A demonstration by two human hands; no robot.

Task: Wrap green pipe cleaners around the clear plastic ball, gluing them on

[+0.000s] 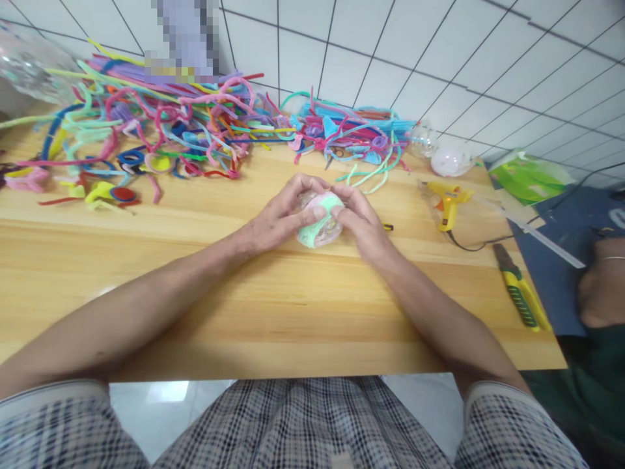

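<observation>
A clear round ball point(319, 236) with mint-green and pale pink fuzzy strips across it sits between my two hands above the middle of the wooden table. My left hand point(291, 210) wraps its left side, the thumb pressing on the green strip point(312, 232). From the right, my right hand point(360, 218) closes around the same ball, its thumb close to the left one. The fingers hide the ball's far side. A small black and yellow object point(388, 227), mostly covered, lies just beyond my right hand.
Coloured pipe cleaners point(180, 124) pile along the back, with more bundles point(351, 130) at centre. To the right are a clear ball point(452, 159), a yellow glue gun point(448, 202) with its cord, and pliers point(520, 290). Another person's arm point(603, 280) shows beyond the right edge.
</observation>
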